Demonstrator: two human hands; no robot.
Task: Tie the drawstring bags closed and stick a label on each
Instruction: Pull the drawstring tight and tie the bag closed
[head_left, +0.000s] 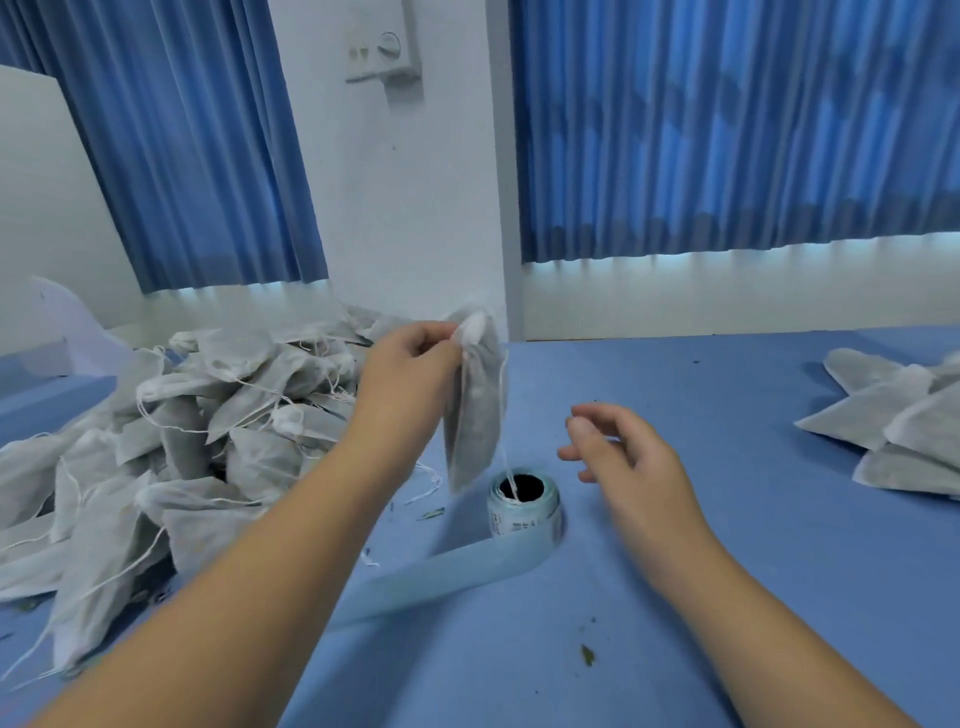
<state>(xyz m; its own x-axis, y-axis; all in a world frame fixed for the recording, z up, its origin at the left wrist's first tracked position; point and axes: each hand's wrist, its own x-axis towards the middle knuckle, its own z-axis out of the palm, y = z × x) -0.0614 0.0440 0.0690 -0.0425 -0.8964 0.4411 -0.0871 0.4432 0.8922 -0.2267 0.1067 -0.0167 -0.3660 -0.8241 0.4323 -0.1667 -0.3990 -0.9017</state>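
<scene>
My left hand (410, 364) pinches the gathered top of a grey drawstring bag (475, 410), which hangs upright above the blue table (727, 545). Its white string (506, 457) dangles down into the core of a label roll (524, 506) standing below it. A strip of pale blue backing (441, 577) trails from the roll toward the near left. My right hand (618, 447) hovers to the right of the bag with fingers loosely spread, holding nothing.
A large heap of grey drawstring bags (182, 441) with loose strings covers the table's left side. A smaller pile of bags (893, 421) lies at the far right. Small dark crumbs (587, 656) dot the table near me. Blue curtains (727, 130) hang behind.
</scene>
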